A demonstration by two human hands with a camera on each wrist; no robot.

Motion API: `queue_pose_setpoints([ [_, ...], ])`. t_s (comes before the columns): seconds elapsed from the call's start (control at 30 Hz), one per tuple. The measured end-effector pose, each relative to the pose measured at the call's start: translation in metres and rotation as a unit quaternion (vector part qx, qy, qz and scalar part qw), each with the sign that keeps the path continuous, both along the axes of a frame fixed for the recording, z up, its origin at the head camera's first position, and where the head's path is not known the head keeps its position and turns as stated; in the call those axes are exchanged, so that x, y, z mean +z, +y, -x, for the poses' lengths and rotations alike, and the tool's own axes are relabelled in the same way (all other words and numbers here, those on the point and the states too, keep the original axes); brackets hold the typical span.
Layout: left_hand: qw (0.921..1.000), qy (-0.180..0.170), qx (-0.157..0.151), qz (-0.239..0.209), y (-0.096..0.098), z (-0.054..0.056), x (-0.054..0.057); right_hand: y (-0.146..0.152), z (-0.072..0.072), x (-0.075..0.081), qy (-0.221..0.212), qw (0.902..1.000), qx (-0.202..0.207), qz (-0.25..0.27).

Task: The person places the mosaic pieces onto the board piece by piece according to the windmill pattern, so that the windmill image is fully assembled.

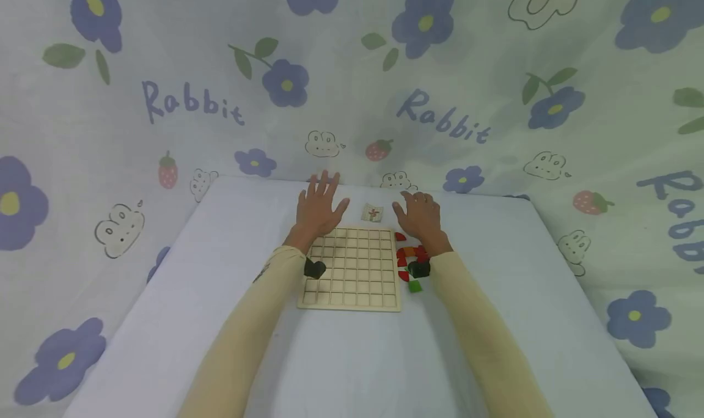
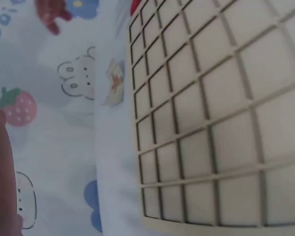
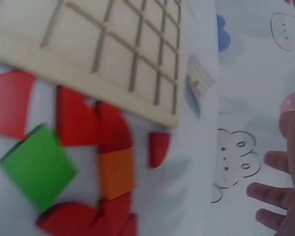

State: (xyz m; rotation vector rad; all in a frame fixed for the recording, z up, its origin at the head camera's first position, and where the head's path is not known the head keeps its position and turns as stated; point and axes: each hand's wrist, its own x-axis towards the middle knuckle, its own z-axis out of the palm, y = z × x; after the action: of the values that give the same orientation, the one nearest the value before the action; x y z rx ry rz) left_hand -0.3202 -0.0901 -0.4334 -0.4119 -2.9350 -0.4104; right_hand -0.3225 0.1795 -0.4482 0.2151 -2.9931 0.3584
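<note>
My left hand [image 1: 318,209] is raised over the far left corner of a wooden grid board [image 1: 357,271], its fingers spread and holding nothing. My right hand [image 1: 420,215] hovers past the board's far right corner, fingers relaxed and slightly bent, also with nothing in it. Beside the board's right edge lie several red quarter-round pieces [image 3: 78,118], an orange square block [image 3: 116,173] and a green square block [image 3: 38,167]. My right wrist partly covers these in the head view. A small patterned card [image 1: 372,212] with a red figure lies beyond the board, between both hands.
A white cloth covers the table [image 1: 341,363]. Behind it hangs a curtain [image 1: 341,112] printed with flowers, rabbits and strawberries, meeting the table's far edge close to my fingertips. Dark wrist cameras sit over the board's left side and over the coloured pieces.
</note>
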Motion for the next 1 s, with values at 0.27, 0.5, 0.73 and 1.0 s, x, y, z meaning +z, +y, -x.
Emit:
queue_pose_setpoints([
  [0.27, 0.9971, -0.002, -0.074, -0.018, -0.04, -0.045, -0.034, 0.019, -0.017, -0.037, -0.075, 0.9972, -0.005, -0.004],
  [0.5, 0.9937, -0.053, -0.095, -0.029, -0.063, -0.094, -0.065, 0.018, -0.02, -0.056, -0.056, 0.9983, -0.009, 0.008],
  [0.73, 0.9922, -0.08, -0.096, 0.003, -0.073, -0.12, -0.093, 0.017, -0.023, -0.062, -0.039, 0.9983, -0.033, 0.027],
  [1.0, 0.9932, -0.057, -0.101, -0.008, -0.075, -0.13, -0.095, 0.009, -0.025, -0.058, -0.045, 0.9969, -0.04, 0.052],
])
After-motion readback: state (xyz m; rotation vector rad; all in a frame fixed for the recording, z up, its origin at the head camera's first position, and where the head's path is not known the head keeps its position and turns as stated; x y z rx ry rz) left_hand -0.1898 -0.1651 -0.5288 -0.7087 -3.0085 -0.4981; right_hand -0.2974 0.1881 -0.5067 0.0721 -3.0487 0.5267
